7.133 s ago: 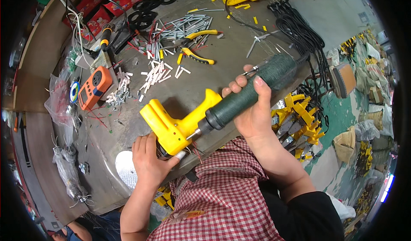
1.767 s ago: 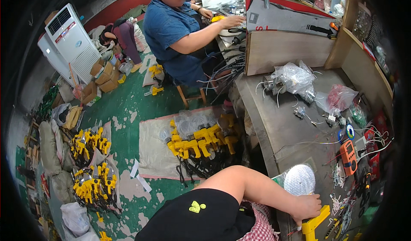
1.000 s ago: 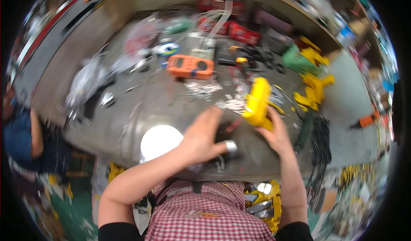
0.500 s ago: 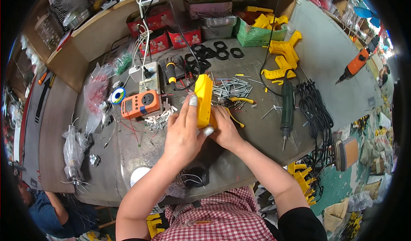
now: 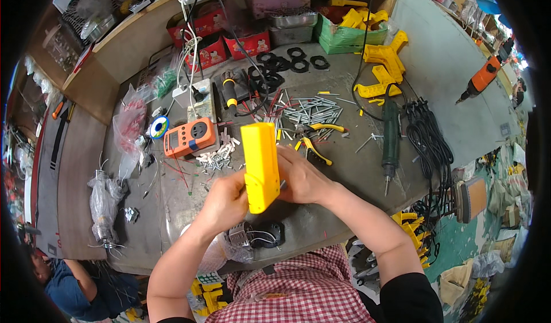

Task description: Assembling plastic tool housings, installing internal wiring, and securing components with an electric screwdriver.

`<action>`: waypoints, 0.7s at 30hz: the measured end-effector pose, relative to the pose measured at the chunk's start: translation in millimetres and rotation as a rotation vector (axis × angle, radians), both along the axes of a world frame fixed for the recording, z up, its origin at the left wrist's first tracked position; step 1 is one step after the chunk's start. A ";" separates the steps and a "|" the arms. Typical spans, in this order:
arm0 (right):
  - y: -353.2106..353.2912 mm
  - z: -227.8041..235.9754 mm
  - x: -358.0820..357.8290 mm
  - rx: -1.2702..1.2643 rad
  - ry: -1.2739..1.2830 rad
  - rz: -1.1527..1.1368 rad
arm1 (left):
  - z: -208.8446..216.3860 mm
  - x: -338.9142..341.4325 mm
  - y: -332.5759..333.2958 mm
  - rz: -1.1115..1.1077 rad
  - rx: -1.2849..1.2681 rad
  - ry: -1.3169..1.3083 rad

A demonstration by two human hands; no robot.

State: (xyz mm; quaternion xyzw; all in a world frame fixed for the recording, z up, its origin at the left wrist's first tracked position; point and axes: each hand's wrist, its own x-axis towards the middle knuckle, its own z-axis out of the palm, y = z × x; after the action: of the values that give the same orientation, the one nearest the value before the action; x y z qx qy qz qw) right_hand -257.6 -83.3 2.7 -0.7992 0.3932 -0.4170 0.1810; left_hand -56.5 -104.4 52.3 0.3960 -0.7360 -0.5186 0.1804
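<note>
At frame centre, I see the yellow tool housing [image 5: 260, 165] now raised slightly nearer than half a second ago, left hand [image 5: 227, 201] and right hand [image 5: 301, 178] both clasping it, assembly evidently continuing.

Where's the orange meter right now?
In the head view, the orange meter lies on the bench left of centre, beyond the left hand, between a solder spool on its left and the yellow housing on its right.
</note>
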 end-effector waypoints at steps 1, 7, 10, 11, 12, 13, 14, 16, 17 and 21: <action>0.4 0.8 -0.3 -0.013 -0.022 0.048 | -2.2 0.1 2.4 -0.017 0.043 0.009; 2.9 -2.3 10.3 0.082 -0.083 0.143 | -10.4 7.3 22.1 0.004 0.328 0.310; 11.1 -3.4 18.0 0.079 -0.037 0.017 | -23.7 5.7 31.3 0.104 0.383 0.666; 14.9 -6.6 22.0 0.091 -0.015 -0.060 | -24.3 5.4 33.5 0.114 0.382 0.670; 18.1 -14.2 22.7 0.111 -0.004 -0.078 | -22.4 4.8 35.2 0.124 0.292 0.588; 19.7 -19.4 19.8 0.116 0.001 -0.070 | -22.3 4.1 36.3 0.132 0.206 0.507; 21.7 -23.4 15.4 0.192 -0.340 -0.053 | -22.4 4.1 37.0 0.172 0.090 0.410; 23.1 -8.0 -0.3 0.127 -0.676 -0.193 | -23.5 12.6 20.7 0.399 0.004 0.452; 18.3 10.1 -11.0 -0.017 -0.671 -0.350 | -29.3 27.9 11.9 0.491 0.067 0.461; 18.1 8.8 -24.1 0.557 -0.638 0.008 | -34.4 23.3 17.5 0.351 0.109 0.347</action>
State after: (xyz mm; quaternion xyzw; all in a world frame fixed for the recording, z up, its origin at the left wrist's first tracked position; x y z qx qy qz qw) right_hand -281.7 -65.2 11.4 -0.5521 0.4123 -0.5204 0.5043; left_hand -33.2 -86.9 17.9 0.4318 -0.5850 -0.5783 0.3699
